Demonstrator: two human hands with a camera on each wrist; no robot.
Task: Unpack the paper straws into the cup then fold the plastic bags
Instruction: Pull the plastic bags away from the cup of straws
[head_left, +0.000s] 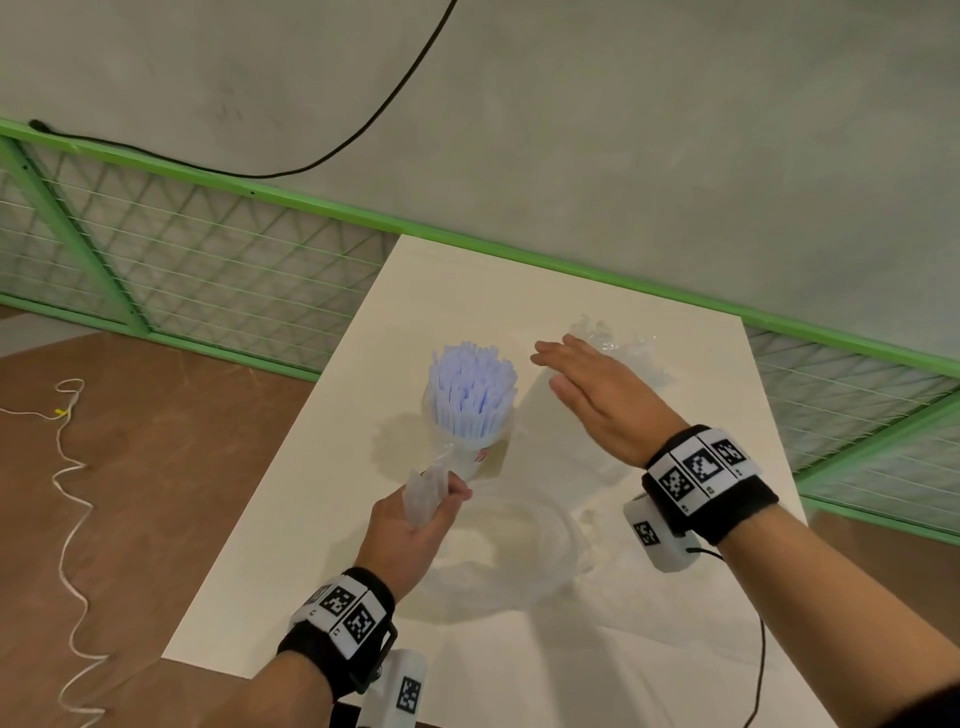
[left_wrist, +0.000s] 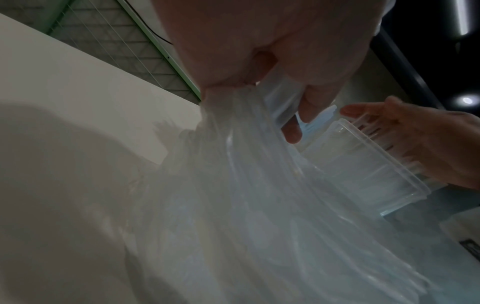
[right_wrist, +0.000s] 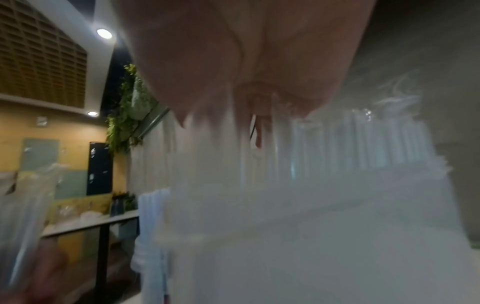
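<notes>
A clear cup (head_left: 475, 452) stands on the white table (head_left: 322, 525), packed with a fan of pale paper straws (head_left: 472, 387). My left hand (head_left: 415, 525) sits just in front of the cup and grips the bunched neck of a clear plastic bag (head_left: 428, 491). The rest of that bag (left_wrist: 259, 205) trails down onto the table toward me. My right hand (head_left: 592, 395) hovers flat with straight fingers to the right of the straws, holding nothing. The right wrist view is blurred, with the straws (right_wrist: 337, 144) just below the fingers.
A second crumpled clear bag (head_left: 623, 343) lies on the table behind my right hand. A green mesh railing (head_left: 208, 249) runs along the table's far edge. Brown floor with a white cord (head_left: 67, 467) lies to the left.
</notes>
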